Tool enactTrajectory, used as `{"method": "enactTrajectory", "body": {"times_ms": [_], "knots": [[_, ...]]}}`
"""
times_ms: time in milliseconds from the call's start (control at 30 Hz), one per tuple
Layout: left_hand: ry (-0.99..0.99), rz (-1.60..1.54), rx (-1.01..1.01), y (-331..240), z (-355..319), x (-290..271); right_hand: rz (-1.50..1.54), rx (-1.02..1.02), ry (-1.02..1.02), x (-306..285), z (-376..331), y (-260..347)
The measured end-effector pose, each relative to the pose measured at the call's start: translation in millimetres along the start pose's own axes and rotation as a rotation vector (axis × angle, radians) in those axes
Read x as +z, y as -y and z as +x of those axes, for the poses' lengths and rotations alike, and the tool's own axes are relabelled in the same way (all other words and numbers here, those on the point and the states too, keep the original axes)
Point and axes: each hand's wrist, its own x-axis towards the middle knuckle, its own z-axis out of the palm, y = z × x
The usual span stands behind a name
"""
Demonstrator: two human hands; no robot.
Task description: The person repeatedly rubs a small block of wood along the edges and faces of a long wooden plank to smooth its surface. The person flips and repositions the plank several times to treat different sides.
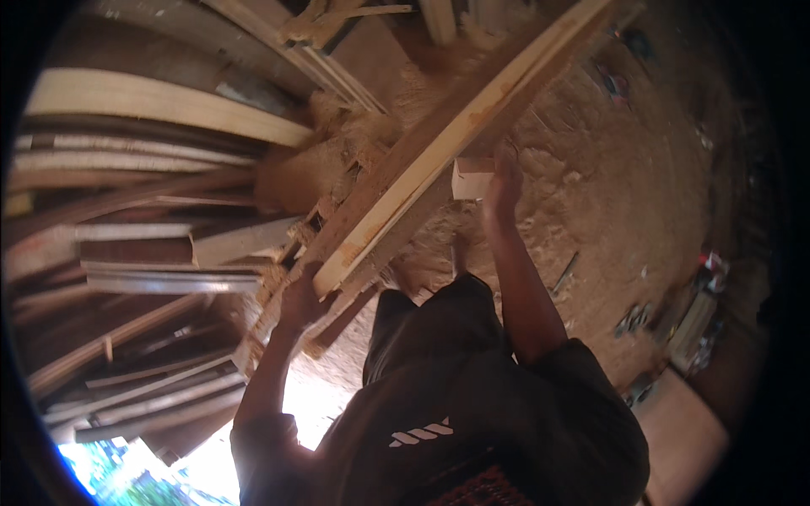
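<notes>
A long pale wooden strip (422,181) runs diagonally from near my body to the far right, lying along a broader brown beam (377,177). My left hand (302,301) is closed round the strip's near end, with its thumb side at the cut end. To the right of the strip, my right hand (504,187) grips a small wooden block (472,185) with a pale front face and a reddish top. The fingers behind the block are partly hidden. A narrow gap seems to separate the block from the beam, though I cannot tell whether they touch.
Stacked planks and boards (160,244) fill the left side, their ends close to my left arm. Sawdust (582,211) covers the ground on the right. Loose timber offcuts (337,21) lie at the back. Small tools or metal parts (634,319) and a light board (679,430) lie at right.
</notes>
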Motion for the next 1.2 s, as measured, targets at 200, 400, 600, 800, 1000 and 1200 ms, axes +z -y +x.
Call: {"method": "enactTrajectory", "body": {"times_ms": [200,400,600,800,1000,1200], "knots": [[0.093,-0.077,0.147,8,9,-7,0.047,-0.129,-0.332,44,-13,-18],[0.088,-0.031,0.224,16,9,-1,-0.382,-0.490,-0.497,43,-51,-65],[0.099,-0.046,0.279,16,13,-4,-0.377,-0.216,-0.540,55,-105,-78],[0.088,-0.050,0.301,17,12,-3,-0.283,-0.186,-0.484,63,-144,-89],[0.103,-0.031,0.275,13,12,-6,-0.494,-0.407,-0.527,76,-177,-102],[0.081,-0.015,0.291,11,13,-5,-0.151,-0.085,-0.345,79,-181,-79]]}}
